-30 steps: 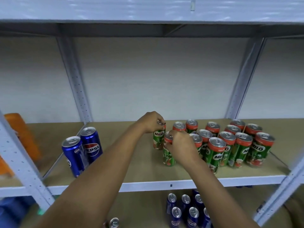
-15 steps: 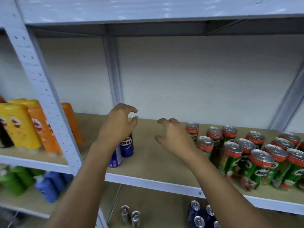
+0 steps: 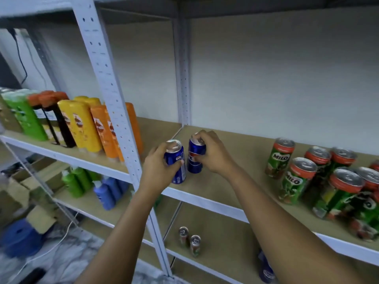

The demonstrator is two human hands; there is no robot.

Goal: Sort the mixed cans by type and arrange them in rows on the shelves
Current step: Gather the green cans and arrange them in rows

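On the lower shelf board, at about 6 o'clock, two small silver-topped metal cans (image 3: 189, 240) are seen upright, their labels too blurred to read. Above, on the beige middle shelf (image 3: 235, 160), a blue cylindrical Pepsi can (image 3: 176, 160) is gripped by the left hand (image 3: 156, 171), fingers curled round its side. Just beside it at 3 o'clock, a second blue Pepsi can (image 3: 194, 158) is held by the right hand (image 3: 213, 154), fingertips over its top. Well apart at 3 o'clock, green-and-red Milo cans (image 3: 297, 177) are clustered. At 9 o'clock, past a white perforated upright (image 3: 114, 111), yellow and orange plastic bottles (image 3: 92, 124) are lined up.
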